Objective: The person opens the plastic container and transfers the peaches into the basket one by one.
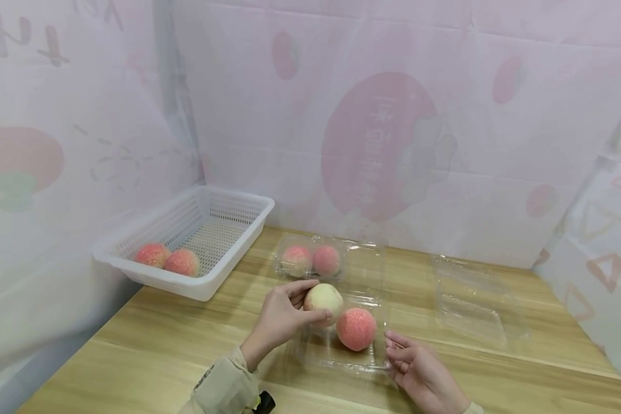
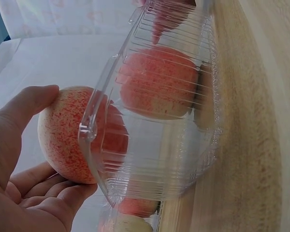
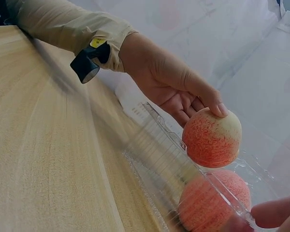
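Observation:
My left hand [image 1: 278,315] grips a peach [image 1: 325,302], pale yellow on top and red-speckled below, between thumb and fingers. The peach is at the rim of a clear plastic clamshell box [image 1: 336,364], overlapping its left half. In the left wrist view its lower side shows through the ribbed box wall [image 2: 150,179]. A redder peach [image 1: 357,329] sits inside the right half of that box. My right hand [image 1: 421,368] pinches the box's right edge with its fingertips. From the right wrist, only fingers [image 3: 275,212] of this hand appear, at the rim.
A white plastic basket [image 1: 238,244] at the left contains two peaches [image 1: 168,260]. Behind the box, a closed clear container [image 1: 279,270] holds two more peaches [image 1: 310,260]. Another clear plastic box [image 1: 476,305] lies at the right. A printed cloth [image 1: 264,126] hangs behind the wooden table [image 1: 176,345].

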`<control>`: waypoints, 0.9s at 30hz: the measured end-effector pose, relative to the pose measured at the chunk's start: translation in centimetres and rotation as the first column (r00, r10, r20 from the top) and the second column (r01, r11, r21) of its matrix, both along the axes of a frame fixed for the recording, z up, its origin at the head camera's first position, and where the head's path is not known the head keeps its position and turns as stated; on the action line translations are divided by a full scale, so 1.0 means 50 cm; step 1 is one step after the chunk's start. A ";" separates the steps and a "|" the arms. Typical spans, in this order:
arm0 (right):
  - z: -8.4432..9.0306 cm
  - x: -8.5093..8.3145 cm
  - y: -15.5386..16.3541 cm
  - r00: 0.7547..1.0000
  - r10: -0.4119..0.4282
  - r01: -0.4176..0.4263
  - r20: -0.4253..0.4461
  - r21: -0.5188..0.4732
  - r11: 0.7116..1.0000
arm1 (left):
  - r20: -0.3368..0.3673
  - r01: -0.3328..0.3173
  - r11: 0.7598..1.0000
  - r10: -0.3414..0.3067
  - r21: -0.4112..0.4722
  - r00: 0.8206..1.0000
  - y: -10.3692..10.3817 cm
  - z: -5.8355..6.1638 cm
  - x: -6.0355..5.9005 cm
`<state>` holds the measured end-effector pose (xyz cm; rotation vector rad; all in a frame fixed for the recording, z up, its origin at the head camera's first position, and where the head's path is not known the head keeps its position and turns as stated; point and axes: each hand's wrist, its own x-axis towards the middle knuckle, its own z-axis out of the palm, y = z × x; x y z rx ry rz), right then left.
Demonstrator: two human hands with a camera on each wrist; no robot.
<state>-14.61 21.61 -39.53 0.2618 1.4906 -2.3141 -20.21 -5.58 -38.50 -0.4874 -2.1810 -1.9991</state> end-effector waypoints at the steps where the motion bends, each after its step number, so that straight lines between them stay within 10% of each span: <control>1: 0.000 0.000 0.000 1.000 -0.002 0.002 0.001 0.000 1.000 | 0.004 0.001 1.000 -0.001 0.001 1.000 0.000 0.000 0.000; 27: 0.001 0.000 0.000 1.000 0.002 -0.002 0.004 0.015 1.000 | 0.100 -0.028 0.999 0.024 0.033 0.995 0.006 0.003 0.003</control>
